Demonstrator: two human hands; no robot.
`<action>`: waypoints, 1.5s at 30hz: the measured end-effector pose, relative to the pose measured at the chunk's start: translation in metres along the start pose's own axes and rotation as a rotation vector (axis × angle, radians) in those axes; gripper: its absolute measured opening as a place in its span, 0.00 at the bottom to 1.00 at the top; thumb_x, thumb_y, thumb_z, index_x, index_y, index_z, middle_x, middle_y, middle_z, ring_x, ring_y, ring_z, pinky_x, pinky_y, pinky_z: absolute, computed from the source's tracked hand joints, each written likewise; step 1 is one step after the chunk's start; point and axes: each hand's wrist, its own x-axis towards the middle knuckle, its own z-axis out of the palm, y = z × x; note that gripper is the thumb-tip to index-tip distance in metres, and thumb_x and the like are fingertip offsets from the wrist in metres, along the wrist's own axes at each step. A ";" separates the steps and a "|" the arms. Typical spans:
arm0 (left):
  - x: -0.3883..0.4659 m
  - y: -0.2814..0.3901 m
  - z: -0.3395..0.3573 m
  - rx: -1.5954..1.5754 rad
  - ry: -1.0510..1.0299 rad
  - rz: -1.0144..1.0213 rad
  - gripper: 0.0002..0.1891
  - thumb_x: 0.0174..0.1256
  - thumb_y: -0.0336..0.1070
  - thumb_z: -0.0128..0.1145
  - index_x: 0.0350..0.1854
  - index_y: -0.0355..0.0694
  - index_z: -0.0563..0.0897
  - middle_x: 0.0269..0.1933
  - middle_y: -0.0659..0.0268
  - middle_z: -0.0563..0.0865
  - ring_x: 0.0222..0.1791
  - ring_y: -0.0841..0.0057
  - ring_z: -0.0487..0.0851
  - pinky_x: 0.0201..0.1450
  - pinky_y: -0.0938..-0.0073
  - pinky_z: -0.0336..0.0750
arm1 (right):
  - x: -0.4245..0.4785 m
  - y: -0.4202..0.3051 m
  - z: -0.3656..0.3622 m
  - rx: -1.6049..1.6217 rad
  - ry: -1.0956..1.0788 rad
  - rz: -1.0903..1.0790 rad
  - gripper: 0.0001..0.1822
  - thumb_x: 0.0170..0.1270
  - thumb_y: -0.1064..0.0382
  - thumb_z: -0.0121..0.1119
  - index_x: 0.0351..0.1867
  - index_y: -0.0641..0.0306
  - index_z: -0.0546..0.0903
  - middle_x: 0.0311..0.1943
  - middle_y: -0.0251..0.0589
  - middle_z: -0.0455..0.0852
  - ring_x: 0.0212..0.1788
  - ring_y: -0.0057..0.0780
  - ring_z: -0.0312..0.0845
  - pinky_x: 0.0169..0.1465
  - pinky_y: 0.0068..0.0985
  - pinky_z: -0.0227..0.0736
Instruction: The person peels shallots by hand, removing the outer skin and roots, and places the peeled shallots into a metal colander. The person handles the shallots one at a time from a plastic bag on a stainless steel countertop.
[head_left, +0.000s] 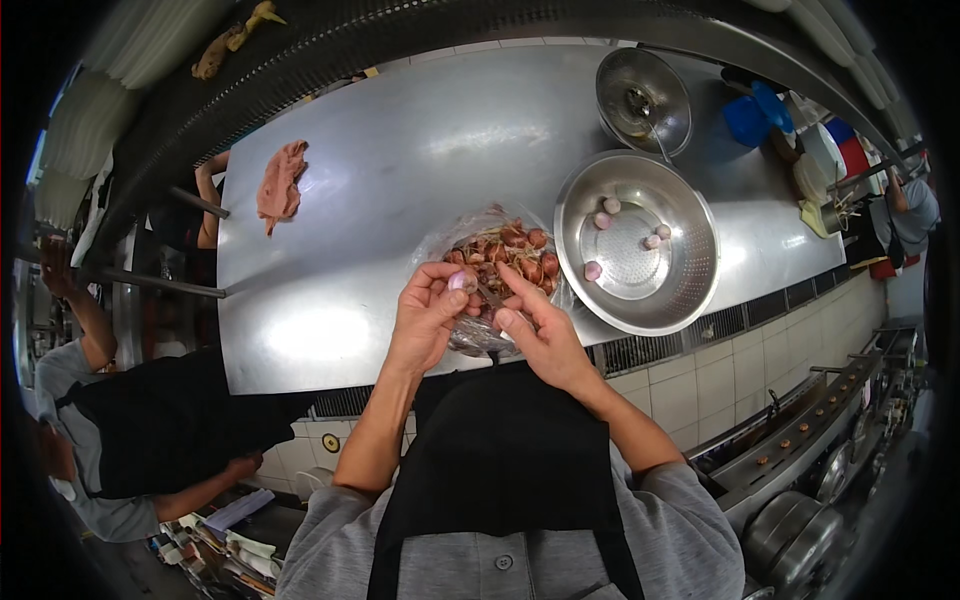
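Note:
Between the thumb and fingers of my left hand is a peeled, pale purple shallot. My right hand grips a small knife, its blade pointing at the shallot and its handle mostly covered by my fingers. Both hands are over a clear plastic bag of unpeeled, red-brown shallots with dry roots and skins. To the right stands a perforated stainless steel colander, where several peeled shallots lie apart from one another.
The steel table holds a crumpled reddish cloth at left. Behind the colander is a metal bowl with a utensil in it. Blue containers stand at far right. A person in a black apron is close on my left; another person is far right.

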 end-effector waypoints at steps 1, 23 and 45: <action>0.000 -0.002 0.002 0.019 0.003 0.009 0.17 0.72 0.27 0.69 0.58 0.37 0.79 0.55 0.58 0.87 0.46 0.72 0.89 0.50 0.70 0.88 | 0.000 -0.001 0.001 0.018 -0.005 -0.016 0.32 0.81 0.64 0.59 0.82 0.65 0.66 0.50 0.41 0.87 0.53 0.24 0.82 0.63 0.24 0.74; -0.006 -0.013 0.013 0.059 0.017 0.028 0.15 0.69 0.26 0.72 0.52 0.37 0.79 0.51 0.59 0.85 0.41 0.72 0.88 0.43 0.70 0.87 | 0.002 0.007 -0.005 -0.009 0.066 -0.052 0.23 0.84 0.64 0.53 0.75 0.67 0.75 0.62 0.47 0.86 0.63 0.30 0.81 0.67 0.27 0.73; 0.083 0.035 0.134 0.973 -0.441 0.318 0.27 0.72 0.31 0.68 0.73 0.38 0.78 0.65 0.59 0.84 0.55 0.73 0.86 0.57 0.72 0.82 | 0.000 0.047 -0.003 -0.252 0.087 -0.035 0.18 0.80 0.62 0.56 0.65 0.66 0.75 0.48 0.57 0.86 0.53 0.55 0.85 0.59 0.42 0.77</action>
